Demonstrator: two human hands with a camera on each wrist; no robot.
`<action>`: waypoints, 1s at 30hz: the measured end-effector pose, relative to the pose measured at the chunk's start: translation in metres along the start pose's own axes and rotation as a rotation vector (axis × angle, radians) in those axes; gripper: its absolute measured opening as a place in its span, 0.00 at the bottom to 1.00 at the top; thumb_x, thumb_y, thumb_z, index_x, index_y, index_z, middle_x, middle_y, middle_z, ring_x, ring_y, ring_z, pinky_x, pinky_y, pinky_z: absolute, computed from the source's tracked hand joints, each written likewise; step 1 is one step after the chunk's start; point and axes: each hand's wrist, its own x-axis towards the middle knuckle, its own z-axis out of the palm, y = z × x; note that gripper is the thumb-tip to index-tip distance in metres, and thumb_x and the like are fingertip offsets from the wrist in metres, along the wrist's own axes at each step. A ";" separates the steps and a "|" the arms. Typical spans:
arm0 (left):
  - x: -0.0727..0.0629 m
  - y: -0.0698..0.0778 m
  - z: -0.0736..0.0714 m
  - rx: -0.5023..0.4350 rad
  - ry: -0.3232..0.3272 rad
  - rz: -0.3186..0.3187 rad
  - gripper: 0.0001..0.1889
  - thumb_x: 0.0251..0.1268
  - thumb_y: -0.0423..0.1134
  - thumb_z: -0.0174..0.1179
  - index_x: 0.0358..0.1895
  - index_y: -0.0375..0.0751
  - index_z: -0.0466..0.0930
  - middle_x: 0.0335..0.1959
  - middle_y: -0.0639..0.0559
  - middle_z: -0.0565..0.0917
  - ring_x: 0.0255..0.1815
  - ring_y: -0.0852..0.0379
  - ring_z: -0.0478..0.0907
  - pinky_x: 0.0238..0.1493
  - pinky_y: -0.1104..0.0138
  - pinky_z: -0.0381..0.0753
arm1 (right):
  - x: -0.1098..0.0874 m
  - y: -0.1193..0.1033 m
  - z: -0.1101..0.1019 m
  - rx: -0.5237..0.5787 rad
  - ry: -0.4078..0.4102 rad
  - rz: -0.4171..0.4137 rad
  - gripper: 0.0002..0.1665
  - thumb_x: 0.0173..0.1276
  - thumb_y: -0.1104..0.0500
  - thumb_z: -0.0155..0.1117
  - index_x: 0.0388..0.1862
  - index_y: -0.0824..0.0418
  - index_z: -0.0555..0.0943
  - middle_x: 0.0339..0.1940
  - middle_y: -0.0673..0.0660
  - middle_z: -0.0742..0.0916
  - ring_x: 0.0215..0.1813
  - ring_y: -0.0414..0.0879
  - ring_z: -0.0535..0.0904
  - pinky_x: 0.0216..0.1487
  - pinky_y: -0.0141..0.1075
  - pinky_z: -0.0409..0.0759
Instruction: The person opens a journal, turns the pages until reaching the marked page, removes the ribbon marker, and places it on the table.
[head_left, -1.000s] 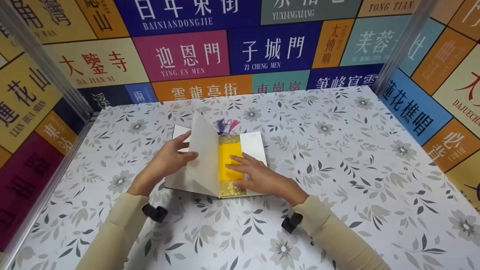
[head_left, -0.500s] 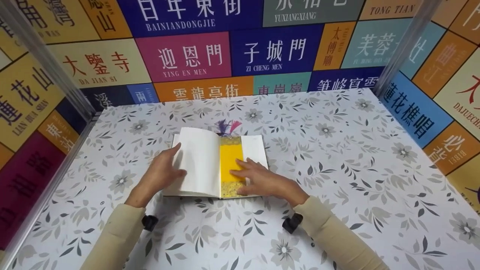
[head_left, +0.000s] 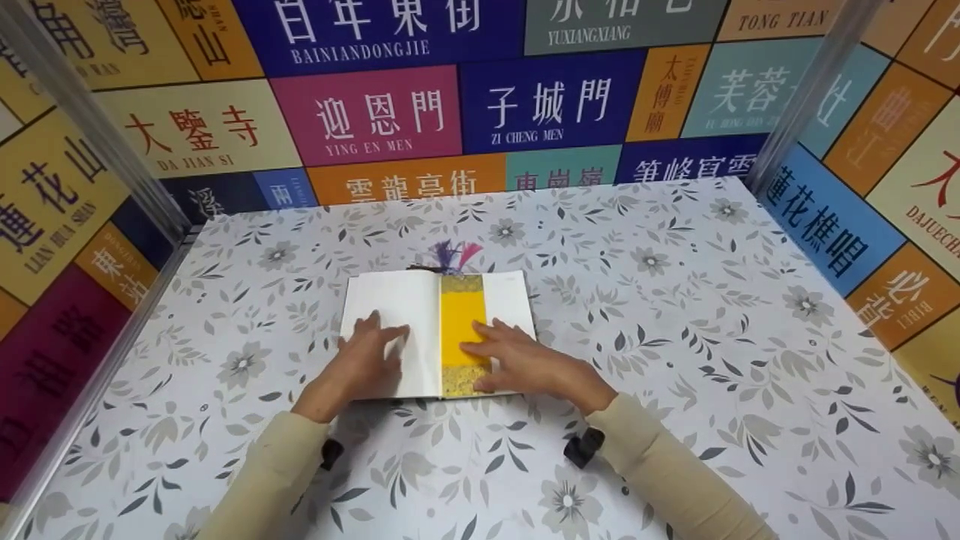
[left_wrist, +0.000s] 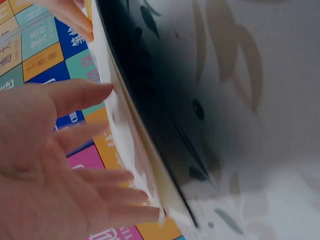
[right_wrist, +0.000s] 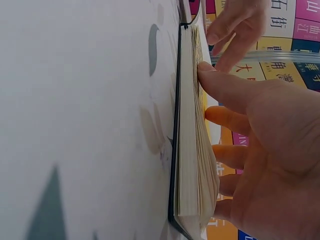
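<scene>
Loosely spread, hands overlie an open book, long fold toward the back wall.

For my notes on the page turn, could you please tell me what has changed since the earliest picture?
The raised page now lies flat; the left hand released it and moved toward the person, over that page. The right hand stayed at the yellow strip on the other side.

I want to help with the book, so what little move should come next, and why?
Maybe the left hand should gently press the left page flatter, because that hand is spread over it, while the right hand reaches partly across the yellow strip on the other side.
</scene>
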 end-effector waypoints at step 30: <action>0.035 0.024 0.012 0.170 -0.298 -0.114 0.40 0.74 0.60 0.50 0.82 0.58 0.44 0.81 0.27 0.40 0.80 0.23 0.41 0.73 0.30 0.56 | 0.009 -0.011 0.004 -0.040 0.175 0.022 0.30 0.68 0.52 0.69 0.67 0.60 0.78 0.78 0.66 0.67 0.77 0.63 0.64 0.78 0.60 0.60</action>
